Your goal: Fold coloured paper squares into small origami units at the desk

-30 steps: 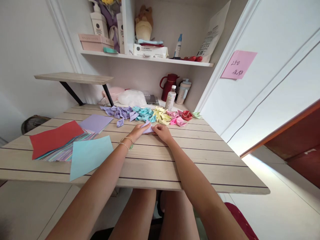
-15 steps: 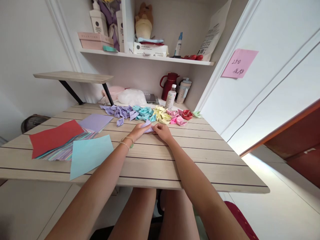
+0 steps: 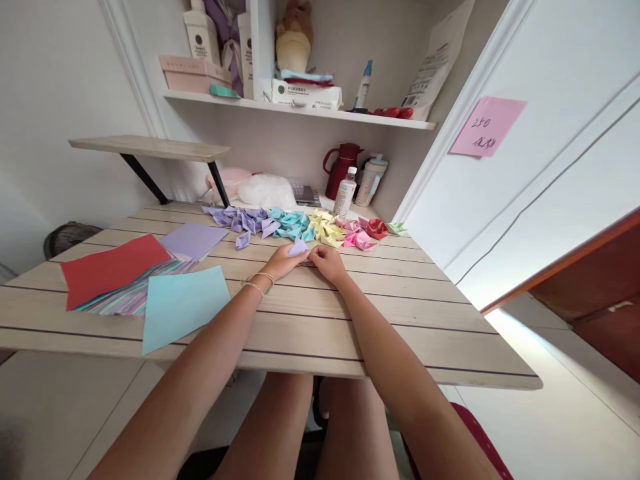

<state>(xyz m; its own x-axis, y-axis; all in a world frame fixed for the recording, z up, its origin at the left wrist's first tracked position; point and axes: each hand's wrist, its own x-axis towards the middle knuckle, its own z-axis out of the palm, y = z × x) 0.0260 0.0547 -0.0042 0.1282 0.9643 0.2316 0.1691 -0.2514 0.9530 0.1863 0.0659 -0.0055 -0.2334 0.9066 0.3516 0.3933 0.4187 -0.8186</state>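
Between my two hands is a small folded piece of purple paper (image 3: 298,247), partly covered by the fingers. My left hand (image 3: 281,263) grips it from the left, wearing thin bracelets at the wrist. The fingers of my right hand (image 3: 327,263) pinch its right edge. Just beyond my hands lies a row of folded paper pieces: purple ones (image 3: 245,220), blue ones (image 3: 290,225), yellow ones (image 3: 326,229), pink ones (image 3: 359,239), a red one (image 3: 377,229) and a pale green one (image 3: 397,229).
On the left of the wooden table (image 3: 310,320) are a fanned stack of coloured paper (image 3: 120,293) topped by a red sheet (image 3: 115,267), a purple sheet (image 3: 195,240) and a light blue sheet (image 3: 185,307). A bottle (image 3: 345,193) and a red jug (image 3: 343,170) stand behind the row.
The purple paper between my hands now looks smaller and more upright, with less of it showing. Both hands stay close together in nearly the same place; the view has shifted slightly.
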